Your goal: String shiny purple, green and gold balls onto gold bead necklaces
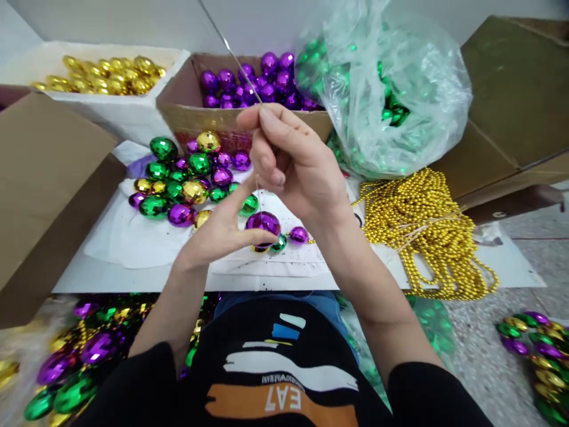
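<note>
In the middle, my right hand (288, 154) pinches a long thin metal needle (229, 50) between thumb and forefinger; it slants up to the left. A fine thread runs down below that hand to a large shiny purple bead (263, 222). My left hand (217, 231) is beside this bead, thumb stretched across its lower front and the other fingers pointing up, partly hidden behind my right hand. Under the purple bead a green bead (280, 243) and part of a gold one show. A smaller purple bead (299, 235) lies just to the right.
Loose mixed beads (182, 188) lie on a white cloth (146, 240). Behind stand a white box of gold beads (111, 74), a carton of purple beads (271, 80) and a plastic bag (400, 136) of green ones. Gold bead strands (427, 237) lie right; open cartons flank the table.
</note>
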`<state>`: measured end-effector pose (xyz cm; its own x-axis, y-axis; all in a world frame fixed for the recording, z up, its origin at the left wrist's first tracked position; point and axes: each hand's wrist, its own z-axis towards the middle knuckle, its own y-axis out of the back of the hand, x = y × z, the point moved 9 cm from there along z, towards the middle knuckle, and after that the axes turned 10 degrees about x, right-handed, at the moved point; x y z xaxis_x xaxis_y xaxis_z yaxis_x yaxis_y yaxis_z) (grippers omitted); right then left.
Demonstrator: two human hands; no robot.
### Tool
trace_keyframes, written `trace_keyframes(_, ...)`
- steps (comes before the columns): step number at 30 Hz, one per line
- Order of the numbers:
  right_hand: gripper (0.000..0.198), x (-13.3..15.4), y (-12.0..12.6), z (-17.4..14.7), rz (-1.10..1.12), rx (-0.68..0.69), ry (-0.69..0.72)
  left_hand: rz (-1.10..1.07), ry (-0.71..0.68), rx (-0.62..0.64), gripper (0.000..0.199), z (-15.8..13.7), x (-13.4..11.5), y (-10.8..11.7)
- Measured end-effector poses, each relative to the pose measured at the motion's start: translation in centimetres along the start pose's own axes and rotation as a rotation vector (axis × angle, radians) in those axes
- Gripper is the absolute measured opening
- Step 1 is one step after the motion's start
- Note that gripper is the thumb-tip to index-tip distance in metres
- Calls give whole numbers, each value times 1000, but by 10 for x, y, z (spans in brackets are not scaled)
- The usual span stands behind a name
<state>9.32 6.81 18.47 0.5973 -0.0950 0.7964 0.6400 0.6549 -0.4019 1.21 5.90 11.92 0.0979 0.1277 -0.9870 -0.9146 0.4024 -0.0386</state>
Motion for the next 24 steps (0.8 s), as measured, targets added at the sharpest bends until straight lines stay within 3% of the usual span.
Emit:
trace_keyframes(2, 30, 0, 0, -2, 42, -1, -3, 163, 64, 174, 57, -8, 36, -14)
trace_keyframes(6, 21, 0, 25, -25, -75, -189, -41, 382, 79, 330, 27, -18, 78, -18)
trace_keyframes(10, 23, -4, 71, -69, -281, -375, -59, 743, 118, 253, 22, -19, 92, 6)
trace_keyframes(14, 25, -46, 117, -119, -221, -534, -89, 980, 289, 127, 24, -17, 115, 43)
trace_keyframes(19, 30, -113, 137, -166, -274, -743, -191, 867, 413, 3, 27, -19, 151, 78)
trace_keyframes(24, 29, -132, 125, -174, -802, -686, -244, 607, 488, -10, 30, -23, 187, 80)
